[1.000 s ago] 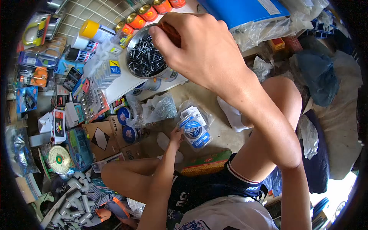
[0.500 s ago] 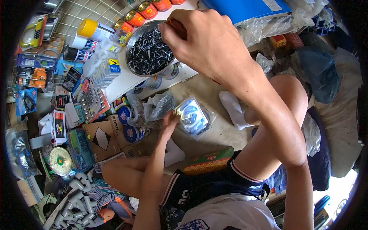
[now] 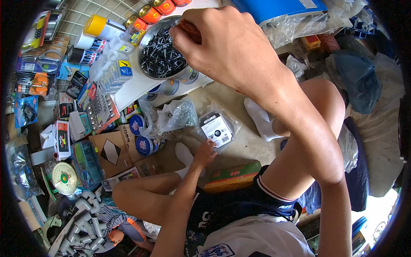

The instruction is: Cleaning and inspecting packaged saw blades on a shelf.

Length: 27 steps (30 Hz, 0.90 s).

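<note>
My left hand [image 3: 204, 153] has its fingers closed at the lower edge of a flat package [image 3: 216, 128] in clear plastic, between my legs. The package shows a white card with a dark round spot and a dark border. Raised at the top, my right hand [image 3: 231, 40] is curled shut. Something reddish-brown shows inside its curl, too shadowed to make out. Just beyond it, partly covered by that hand, a round metal bowl [image 3: 140, 58] full of dark screws or nails [image 3: 162, 53] rests on a white shelf [image 3: 129, 91].
Orange-red cans [image 3: 150, 14] line the shelf's back, with spray cans [image 3: 102, 28] at left. Plastic bags [image 3: 176, 115] and blue-lidded tubs [image 3: 144, 145] stand left of the package. A green-and-yellow box [image 3: 233, 176] lies near my lap. A dial scale [image 3: 64, 177] and grey pipe fittings [image 3: 87, 222] are far left.
The package has turned over from its blue face to its white-card face. My left hand has moved down and right to its lower edge. My right hand has shifted slightly left.
</note>
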Tool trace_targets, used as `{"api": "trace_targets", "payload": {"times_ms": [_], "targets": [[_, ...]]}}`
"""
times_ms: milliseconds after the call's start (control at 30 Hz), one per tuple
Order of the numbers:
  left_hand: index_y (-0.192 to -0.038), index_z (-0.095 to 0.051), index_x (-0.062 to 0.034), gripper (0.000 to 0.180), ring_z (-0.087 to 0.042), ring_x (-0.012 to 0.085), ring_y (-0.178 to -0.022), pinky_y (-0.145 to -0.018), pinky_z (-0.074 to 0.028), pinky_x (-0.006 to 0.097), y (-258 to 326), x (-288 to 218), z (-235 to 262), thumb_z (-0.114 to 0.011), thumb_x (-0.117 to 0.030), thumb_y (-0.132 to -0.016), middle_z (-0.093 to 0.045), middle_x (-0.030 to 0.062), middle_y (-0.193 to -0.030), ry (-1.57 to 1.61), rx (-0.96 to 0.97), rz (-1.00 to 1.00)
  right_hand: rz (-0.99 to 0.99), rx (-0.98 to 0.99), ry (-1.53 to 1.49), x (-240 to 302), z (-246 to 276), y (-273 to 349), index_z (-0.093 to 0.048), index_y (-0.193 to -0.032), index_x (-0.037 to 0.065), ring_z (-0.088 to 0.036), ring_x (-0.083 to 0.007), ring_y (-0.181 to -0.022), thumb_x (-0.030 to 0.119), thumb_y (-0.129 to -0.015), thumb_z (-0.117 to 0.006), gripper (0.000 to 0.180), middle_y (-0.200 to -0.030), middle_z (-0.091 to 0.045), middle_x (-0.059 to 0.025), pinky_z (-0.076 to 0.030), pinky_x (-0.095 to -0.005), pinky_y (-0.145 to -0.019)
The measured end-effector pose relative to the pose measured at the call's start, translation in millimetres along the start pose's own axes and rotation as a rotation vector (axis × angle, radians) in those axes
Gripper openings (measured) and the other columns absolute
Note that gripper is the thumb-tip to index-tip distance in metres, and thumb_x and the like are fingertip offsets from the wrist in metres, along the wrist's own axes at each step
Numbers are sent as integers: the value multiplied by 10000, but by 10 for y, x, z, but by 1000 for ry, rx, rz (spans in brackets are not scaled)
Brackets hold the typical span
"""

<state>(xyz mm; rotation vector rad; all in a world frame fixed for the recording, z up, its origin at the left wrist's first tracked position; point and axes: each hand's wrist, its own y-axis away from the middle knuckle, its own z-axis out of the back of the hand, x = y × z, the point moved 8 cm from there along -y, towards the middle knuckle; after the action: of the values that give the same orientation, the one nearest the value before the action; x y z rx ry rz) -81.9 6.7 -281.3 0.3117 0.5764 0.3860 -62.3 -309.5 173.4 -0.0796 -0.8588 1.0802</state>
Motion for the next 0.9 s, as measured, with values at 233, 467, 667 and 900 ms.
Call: {"api": "trace_targets", "payload": {"times_ms": [233, 467, 667, 900], "targets": [[-1256, -548, -11, 541, -566, 419, -1181, -1011, -473, 481, -77, 640, -456, -791, -214, -817, -559, 241, -1263, 418, -406, 595, 59, -14, -7, 112, -109, -27, -726, -765, -29, -718, -429, -704, 282, -923, -585, 376, -707, -685, -262, -602, -510, -727], [-1244, -545, 12, 644, -628, 402, -1141, -986, -509, 451, -388, 818, -1037, -864, -246, -749, -634, 242, -1213, 549, -441, 914, 50, 54, 78, 17, -277, 55, -726, -777, -32, -718, -434, -706, 265, -926, -582, 362, -719, -690, -260, -603, -505, -736], [-1168, -599, 10, 545, -702, 321, -927, -865, -543, 415, -446, 881, -1251, -878, -217, -759, -710, 185, -1071, 748, -438, 1111, 50, 72, 92, -98, -351, 80, -724, -785, -36, -720, -435, -715, 254, -927, -596, 348, -723, -693, -256, -605, -496, -732], [-1113, -619, 7, 243, -639, 154, -858, -762, -499, 335, -255, 853, -726, -722, -106, -923, -703, 92, -1022, 1189, -395, 717, 56, 80, 44, 65, -318, -52, -722, -778, -25, -720, -432, -717, 269, -931, -603, 352, -728, -693, -258, -601, -500, -735]]}}
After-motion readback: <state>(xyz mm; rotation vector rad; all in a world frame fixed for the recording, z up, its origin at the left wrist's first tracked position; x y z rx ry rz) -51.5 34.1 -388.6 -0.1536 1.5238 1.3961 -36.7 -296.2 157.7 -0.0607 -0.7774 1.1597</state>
